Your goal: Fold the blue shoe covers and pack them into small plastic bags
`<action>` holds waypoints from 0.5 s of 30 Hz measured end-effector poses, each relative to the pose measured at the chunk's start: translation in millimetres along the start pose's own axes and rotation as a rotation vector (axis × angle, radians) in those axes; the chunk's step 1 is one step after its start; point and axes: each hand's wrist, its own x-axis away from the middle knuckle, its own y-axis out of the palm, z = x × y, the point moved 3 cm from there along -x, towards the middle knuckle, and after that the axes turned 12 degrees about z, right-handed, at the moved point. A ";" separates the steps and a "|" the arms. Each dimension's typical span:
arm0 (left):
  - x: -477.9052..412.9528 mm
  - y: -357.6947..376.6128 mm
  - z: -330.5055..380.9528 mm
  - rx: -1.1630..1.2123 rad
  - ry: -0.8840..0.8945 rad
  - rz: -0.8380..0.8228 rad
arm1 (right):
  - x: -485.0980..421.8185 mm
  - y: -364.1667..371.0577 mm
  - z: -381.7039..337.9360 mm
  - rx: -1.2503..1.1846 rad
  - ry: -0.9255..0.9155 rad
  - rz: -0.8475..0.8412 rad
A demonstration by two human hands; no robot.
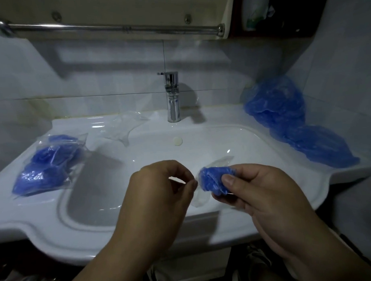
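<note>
My right hand [260, 192] grips a folded blue shoe cover [213, 180] between thumb and fingers over the front of the white sink [201, 144]. A small clear plastic bag [200, 197] surrounds the cover and hangs below it. My left hand [161, 185] pinches the bag's edge just left of the cover. Packed bags of blue covers [44, 164] lie on the sink's left ledge. A heap of loose blue shoe covers [295, 124] lies on the right ledge against the wall.
Empty clear bags [125, 127] lie on the ledge left of the chrome faucet [172, 96]. A towel rail [113, 28] runs under the mirror cabinet above. Tiled walls close in the back and right side.
</note>
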 end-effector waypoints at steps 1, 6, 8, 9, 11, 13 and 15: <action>0.4 0.0 0.1 -0.004 -0.015 -0.008 | 0.2 -0.1 -0.5 0.018 -0.005 0.002; 0.8 -0.3 0.9 0.021 -0.082 -0.015 | 4.6 1.8 -6.1 0.223 -0.096 -0.019; 0.3 -0.5 1.1 0.082 -0.140 -0.020 | 4.5 1.5 -7.3 0.285 -0.117 0.026; 0.2 -0.6 0.4 0.123 -0.174 -0.016 | 4.6 1.1 -7.8 0.290 -0.118 0.052; 0.2 0.1 -1.8 0.224 -0.239 0.005 | 4.0 0.5 -7.8 0.298 -0.118 0.102; 0.2 1.0 -3.2 0.294 -0.276 0.048 | 4.2 0.2 -7.3 0.364 -0.146 0.138; 0.9 -0.4 -1.8 0.288 -0.243 0.111 | 4.8 1.8 -6.5 0.459 -0.190 0.151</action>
